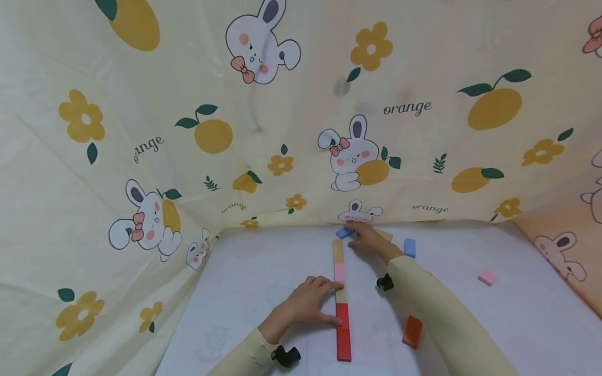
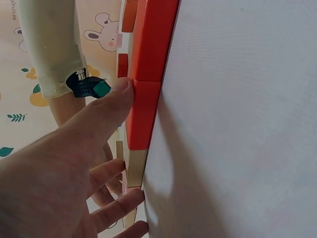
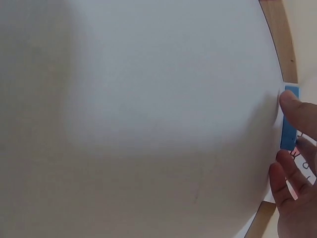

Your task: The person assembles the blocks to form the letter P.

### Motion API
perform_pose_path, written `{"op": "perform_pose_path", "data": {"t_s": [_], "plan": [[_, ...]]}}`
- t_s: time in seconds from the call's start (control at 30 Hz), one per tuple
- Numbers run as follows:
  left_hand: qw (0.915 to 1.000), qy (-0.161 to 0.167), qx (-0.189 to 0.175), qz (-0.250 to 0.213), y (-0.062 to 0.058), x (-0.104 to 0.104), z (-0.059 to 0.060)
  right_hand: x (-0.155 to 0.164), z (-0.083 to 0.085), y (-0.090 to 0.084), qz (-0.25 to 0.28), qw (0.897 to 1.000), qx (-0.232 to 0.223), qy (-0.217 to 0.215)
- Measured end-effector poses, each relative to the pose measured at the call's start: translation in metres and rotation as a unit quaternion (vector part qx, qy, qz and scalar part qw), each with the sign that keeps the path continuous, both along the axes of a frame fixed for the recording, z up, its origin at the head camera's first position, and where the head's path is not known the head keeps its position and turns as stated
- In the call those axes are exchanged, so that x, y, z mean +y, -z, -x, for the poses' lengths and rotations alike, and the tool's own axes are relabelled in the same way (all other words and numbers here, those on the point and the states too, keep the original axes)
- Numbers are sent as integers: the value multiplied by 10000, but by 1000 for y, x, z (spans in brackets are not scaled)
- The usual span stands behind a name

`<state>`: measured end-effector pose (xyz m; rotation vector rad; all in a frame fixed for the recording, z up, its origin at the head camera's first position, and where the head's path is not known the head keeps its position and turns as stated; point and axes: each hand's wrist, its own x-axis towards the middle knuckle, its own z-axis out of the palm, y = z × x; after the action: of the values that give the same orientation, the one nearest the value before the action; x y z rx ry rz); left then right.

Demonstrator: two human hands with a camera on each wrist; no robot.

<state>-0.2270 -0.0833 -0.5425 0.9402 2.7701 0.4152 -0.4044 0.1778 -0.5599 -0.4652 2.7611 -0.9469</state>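
At the left we see the left hand (image 1: 305, 301) laid beside a straight row of blocks, thumb against a red block (image 1: 343, 315) and fingers spread toward the plain block (image 1: 341, 294) beyond it; it pinches nothing. We take that light touch as a way to keep the row from shifting.

The row runs away from us end to end: two reds, a plain piece, a pink block (image 1: 339, 272) and another plain one. The reds look smooth and painted, with softened edges; the plain ones have the pale tan of bare wood. Lying flat, they probably sit steadily.

Just past the far end, a small blue block (image 1: 345, 233) lies askew to the row, pinched between the thumb and fingers of the right hand (image 1: 369, 241). Gripping it by its ends likely lets it be turned (whether it touches the row, we cannot tell).

Farther right, well apart from the row, we find a second blue block (image 1: 410, 248), a glossy orange-red block (image 1: 412, 332) and a loose pink block (image 1: 487, 277), all on the white surface (image 1: 235, 292).
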Motion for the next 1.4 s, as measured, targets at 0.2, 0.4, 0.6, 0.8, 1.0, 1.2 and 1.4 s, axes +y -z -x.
{"op": "perform_pose_path", "data": {"t_s": [0.2, 0.4, 0.6, 0.8, 1.0, 1.2, 1.4], "plan": [[10000, 7, 51, 65, 0, 0, -1, -1, 2, 2, -163, 9998, -11, 114], [9999, 38, 101, 83, 1, 0, 0, 1, 2, 2, -57, 9995, 294, 59], [9999, 30, 79, 103, 1, 0, 0, 1, 1, 3, -105, 9986, 409, 321], [9999, 19, 29, 111, 2, 0, 0, 1, -3, 1, -152, 9970, 453, 603], [9998, 64, 52, 157, 5, 1, 2, 9, -4, 0, 46, 9963, 487, 706], [9998, 35, 78, 176, 3, 1, 1, 23, -4, -3, 119, 9970, 276, 708], [9998, 16, 103, 162, 5, 1, 1, 43, -4, -6, 178, 9993, 160, 288]]}}
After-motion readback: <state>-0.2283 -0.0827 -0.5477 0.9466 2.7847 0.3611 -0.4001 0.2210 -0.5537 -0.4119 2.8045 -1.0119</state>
